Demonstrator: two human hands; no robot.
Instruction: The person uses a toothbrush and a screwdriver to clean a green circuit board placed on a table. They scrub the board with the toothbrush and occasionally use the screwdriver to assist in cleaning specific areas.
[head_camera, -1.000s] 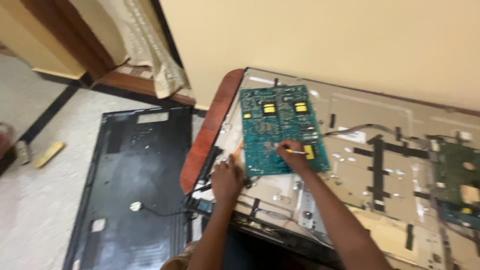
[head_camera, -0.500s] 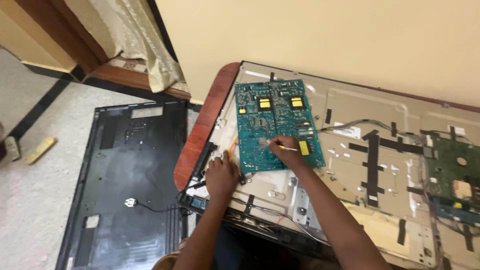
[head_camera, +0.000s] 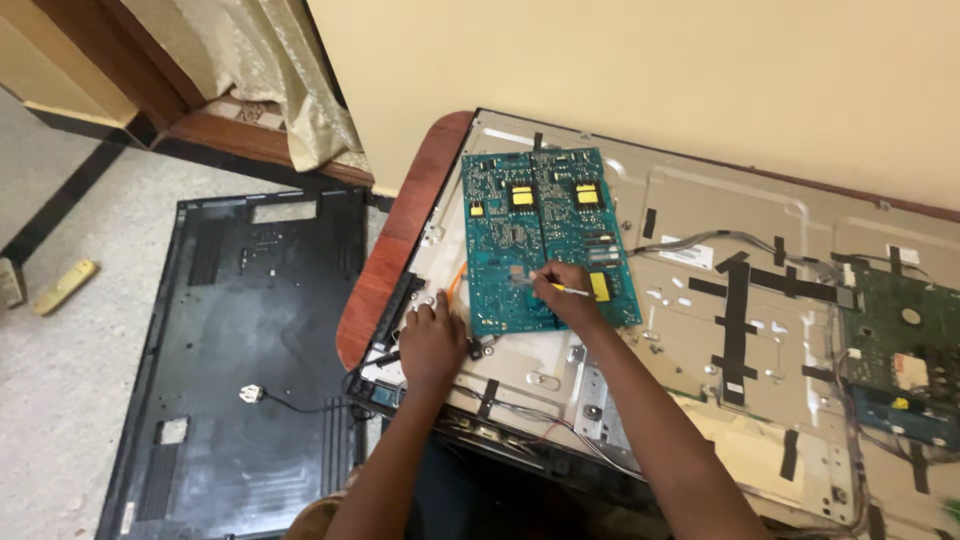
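Note:
A teal circuit board (head_camera: 545, 235) with yellow parts lies on the bare metal back of a flat television panel (head_camera: 700, 300). My right hand (head_camera: 560, 292) rests on the board's lower half and grips a thin yellow-handled tool (head_camera: 575, 291) whose tip touches the board. My left hand (head_camera: 432, 335) lies palm down on the panel's lower left corner, beside the board's edge, fingers together, holding nothing that I can see. An orange strip (head_camera: 455, 285) shows just above that hand.
The panel rests on a reddish wooden table (head_camera: 400, 240) against a cream wall. A green board (head_camera: 905, 345) sits at the panel's right end, with black tape strips and grey cables between. The black plastic back cover (head_camera: 240, 340) lies on the floor at left, near a curtain.
The camera view has shifted slightly. My right hand has stayed on the teal board with the tool, and my left hand has stayed at the panel's corner.

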